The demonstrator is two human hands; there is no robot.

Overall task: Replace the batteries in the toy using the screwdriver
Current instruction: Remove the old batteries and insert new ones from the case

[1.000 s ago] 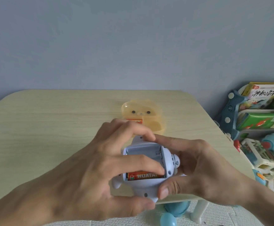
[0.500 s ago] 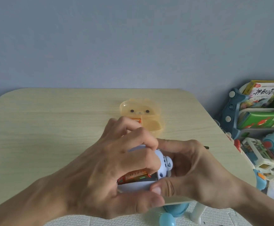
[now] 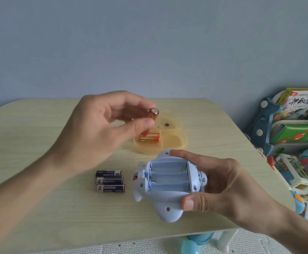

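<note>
R hand holds the toy just above the desk, near its front-right edge. Thumb on the near end, fingers wrapped over the far end, so closed on the toy. Toy is pale blue plastic, underside up, battery bay open w/ 3 slots, all empty; springs visible at slot ends.

L hand is raised above desk center-left, thumb + fingertips pinching one orange battery, flat metal end toward camera. Hand slightly blurred. Battery sits in the air above the yellow tray, not touching it.

Yellow tray is translucent, bear-face shaped, on the desk just behind the toy. Inside its left part lie orange batteries, looks like 2 side by side, label reads HUATAI.

3 dark blue batteries lie in a row on the desk left of the toy, touching each other, apart from the toy.

Shelf w/ books + toys stands right of the desk. No screwdriver visible.
</note>
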